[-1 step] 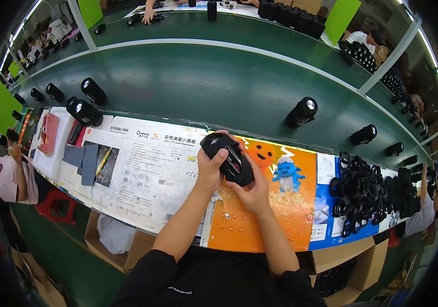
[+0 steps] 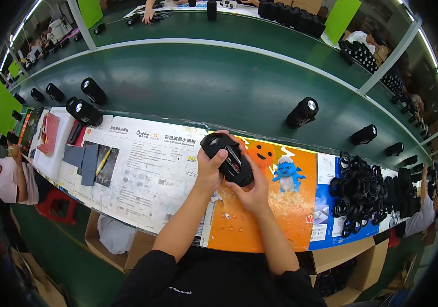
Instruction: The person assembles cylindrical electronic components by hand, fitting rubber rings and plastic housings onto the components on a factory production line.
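Both my hands hold one black cylindrical portable speaker (image 2: pixel 227 158) above the bench, tilted, with its upper end toward the left. My left hand (image 2: pixel 210 169) grips its left side, with the thumb lying across the front. My right hand (image 2: pixel 253 190) wraps the lower right end, its thumb under the rim and its other fingers partly hidden behind. Beneath the speaker lie an orange printed board (image 2: pixel 260 225) with a blue cartoon figure and, to the left, a white printed board (image 2: pixel 142 174).
Black speakers (image 2: pixel 302 112) stand along the green belt (image 2: pixel 193 77) beyond the bench. A heap of black ring-shaped parts (image 2: pixel 359 197) lies at right. Grey cloth pieces (image 2: pixel 89 165) and a yellow pen (image 2: pixel 104 161) lie at left. Open cartons (image 2: pixel 349 256) sit below; other people work at both sides.
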Tool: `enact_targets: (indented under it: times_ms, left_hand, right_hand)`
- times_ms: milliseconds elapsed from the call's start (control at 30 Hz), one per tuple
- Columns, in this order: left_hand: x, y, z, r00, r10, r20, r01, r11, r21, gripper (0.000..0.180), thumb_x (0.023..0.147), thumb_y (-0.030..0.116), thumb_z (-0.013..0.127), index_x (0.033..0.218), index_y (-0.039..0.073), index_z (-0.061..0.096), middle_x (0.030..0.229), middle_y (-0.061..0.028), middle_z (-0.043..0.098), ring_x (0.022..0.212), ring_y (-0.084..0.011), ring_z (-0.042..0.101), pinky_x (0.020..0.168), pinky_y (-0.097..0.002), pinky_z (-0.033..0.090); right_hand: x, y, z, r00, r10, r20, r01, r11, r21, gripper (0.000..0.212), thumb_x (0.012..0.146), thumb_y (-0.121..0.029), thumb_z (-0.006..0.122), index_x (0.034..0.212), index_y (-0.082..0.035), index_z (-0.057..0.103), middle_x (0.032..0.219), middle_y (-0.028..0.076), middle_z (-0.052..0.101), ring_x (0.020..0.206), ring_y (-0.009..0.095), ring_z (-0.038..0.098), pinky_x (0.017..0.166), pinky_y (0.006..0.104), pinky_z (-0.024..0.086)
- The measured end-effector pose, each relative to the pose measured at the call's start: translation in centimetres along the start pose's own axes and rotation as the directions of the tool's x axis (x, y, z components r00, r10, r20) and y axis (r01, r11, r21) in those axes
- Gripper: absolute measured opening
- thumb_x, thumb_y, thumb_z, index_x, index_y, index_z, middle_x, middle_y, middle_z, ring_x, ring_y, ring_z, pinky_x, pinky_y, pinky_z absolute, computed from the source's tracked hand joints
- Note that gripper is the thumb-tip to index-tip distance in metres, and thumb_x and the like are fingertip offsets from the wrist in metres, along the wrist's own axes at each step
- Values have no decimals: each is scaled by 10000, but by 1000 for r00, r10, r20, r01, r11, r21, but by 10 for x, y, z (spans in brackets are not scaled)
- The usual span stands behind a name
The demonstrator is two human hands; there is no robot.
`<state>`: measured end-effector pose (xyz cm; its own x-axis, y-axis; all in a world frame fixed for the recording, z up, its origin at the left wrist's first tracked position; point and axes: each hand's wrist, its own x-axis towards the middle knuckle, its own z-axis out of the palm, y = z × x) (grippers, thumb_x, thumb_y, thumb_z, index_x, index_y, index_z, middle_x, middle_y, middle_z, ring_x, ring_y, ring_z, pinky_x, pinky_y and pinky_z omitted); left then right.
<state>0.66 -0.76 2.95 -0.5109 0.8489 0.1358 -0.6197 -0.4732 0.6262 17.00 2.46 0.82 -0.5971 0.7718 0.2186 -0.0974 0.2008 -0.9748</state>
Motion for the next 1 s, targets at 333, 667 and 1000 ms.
enact_targets:
  times_ms: [333, 667, 1000]
  left_hand:
    - [-4, -10, 2, 985, -67, 161, 80, 994, -74, 690, 832, 269, 987, 1358, 57, 593, 1185, -103, 714, 1123, -252, 744, 1000, -400, 631]
    - [-9, -9, -6, 979, -131, 154, 113, 987, 118, 609, 883, 282, 921, 1340, 32, 606, 1160, -143, 749, 1064, -267, 770, 990, -416, 651]
    - [-8, -9, -20, 976, -161, 145, 159, 987, 27, 602, 881, 345, 854, 1349, 73, 591, 1144, -127, 686, 1115, -304, 718, 1049, -463, 610]
  right_hand:
    - [-17, 21, -8, 995, 101, 8, -99, 958, 268, 908, 901, 25, 883, 1644, 101, 366, 1526, 192, 600, 1362, 250, 663, 1163, 381, 562]
    - [-16, 14, -12, 990, 126, 67, -140, 946, 294, 865, 906, -5, 894, 1629, 62, 423, 1486, 136, 626, 1326, 210, 669, 1140, 354, 568]
    - [-12, 23, -6, 993, 84, 78, -99, 971, 215, 928, 887, -227, 979, 1632, 32, 489, 1500, 133, 633, 1387, 204, 604, 1180, 377, 493]
